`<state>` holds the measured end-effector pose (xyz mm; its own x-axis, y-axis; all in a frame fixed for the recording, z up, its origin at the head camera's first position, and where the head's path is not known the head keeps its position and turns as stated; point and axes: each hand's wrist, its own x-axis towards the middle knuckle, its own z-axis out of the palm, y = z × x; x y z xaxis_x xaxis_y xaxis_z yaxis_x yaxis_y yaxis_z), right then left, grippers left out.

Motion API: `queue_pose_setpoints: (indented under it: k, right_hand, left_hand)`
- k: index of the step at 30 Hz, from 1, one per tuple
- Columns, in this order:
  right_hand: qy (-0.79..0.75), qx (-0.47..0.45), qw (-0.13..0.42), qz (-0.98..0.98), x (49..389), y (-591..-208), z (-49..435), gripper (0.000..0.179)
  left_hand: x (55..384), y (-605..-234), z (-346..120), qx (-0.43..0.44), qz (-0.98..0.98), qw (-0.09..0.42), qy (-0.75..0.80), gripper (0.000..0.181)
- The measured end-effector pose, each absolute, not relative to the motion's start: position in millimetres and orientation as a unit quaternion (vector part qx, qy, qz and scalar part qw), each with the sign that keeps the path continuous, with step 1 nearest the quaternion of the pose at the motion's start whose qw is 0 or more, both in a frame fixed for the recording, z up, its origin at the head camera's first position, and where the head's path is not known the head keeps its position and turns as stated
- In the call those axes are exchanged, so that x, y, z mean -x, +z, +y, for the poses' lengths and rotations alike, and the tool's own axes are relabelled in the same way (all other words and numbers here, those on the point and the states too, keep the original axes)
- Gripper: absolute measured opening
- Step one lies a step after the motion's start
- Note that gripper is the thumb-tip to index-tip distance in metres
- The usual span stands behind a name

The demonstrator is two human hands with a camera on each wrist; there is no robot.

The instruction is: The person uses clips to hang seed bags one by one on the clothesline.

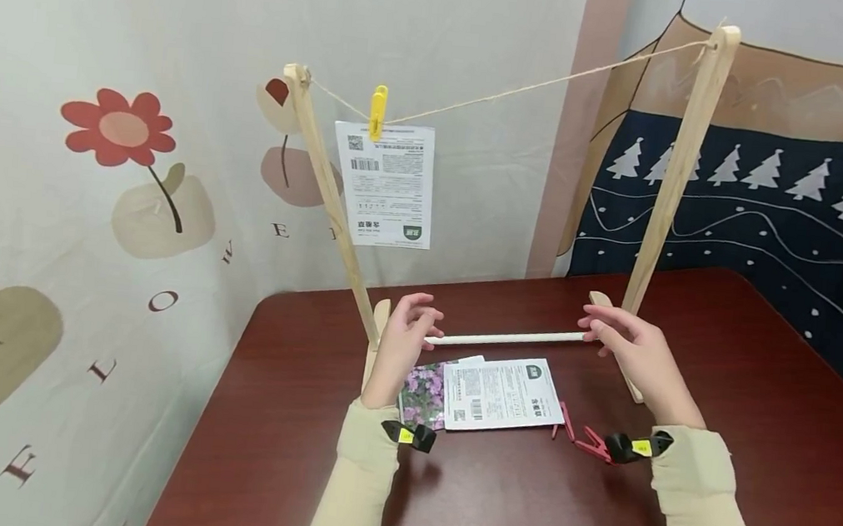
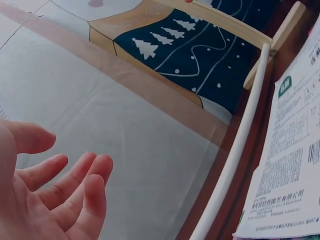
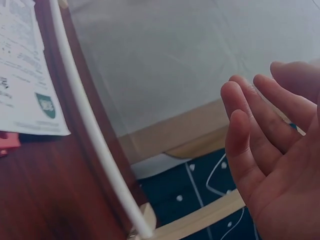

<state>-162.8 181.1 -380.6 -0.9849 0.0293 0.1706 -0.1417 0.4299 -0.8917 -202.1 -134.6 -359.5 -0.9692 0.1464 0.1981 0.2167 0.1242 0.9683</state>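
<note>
My left hand [image 1: 409, 333] hovers by the foot of the left post, its fingers relaxed and loosely bent with nothing between them. Near the right post, my right hand [image 1: 629, 341] is likewise raised and holds nothing. Both wrist views show bare palms and gently curved fingers. A printed seed packet [image 1: 384, 189] hangs from the string [image 1: 542, 85], held by a yellow clothespin [image 1: 378, 113]. Between my hands on the table lies a white printed packet [image 1: 504, 394], overlapping a packet with purple flowers [image 1: 423, 395]. Red clothespins [image 1: 592, 443] lie at its right, partly behind it.
Two wooden posts, the left post [image 1: 332, 205] and the right post [image 1: 676, 177], stand on feet and carry the string. A white rod [image 1: 508, 338] joins them low down. The dark red table [image 1: 287, 418] meets a wall cloth [image 1: 485, 218] at the back.
</note>
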Motion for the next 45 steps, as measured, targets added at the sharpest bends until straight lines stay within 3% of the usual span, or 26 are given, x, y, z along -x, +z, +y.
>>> queue_pose_setpoints:
  k: [11,24,35,45]
  right_hand:
    - [0.592,-0.002,0.061,-0.803,151,-417,187,0.045]
    - [0.632,0.006,0.042,-0.774,147,-448,193,0.049]
    - [0.707,-0.029,-0.031,-0.706,143,-471,201,0.05]
    - [0.612,-0.044,-0.072,-0.786,144,-473,201,0.046]
  left_hand:
    - [222,-390,-136,0.108,-0.777,0.045,-0.619,0.025]
    - [226,-403,-141,0.1,-0.814,0.005,-0.573,0.021]
    - [229,-412,-143,0.107,-0.822,-0.015,-0.559,0.021]
    - [229,-415,-144,0.109,-0.847,-0.033,-0.52,0.028]
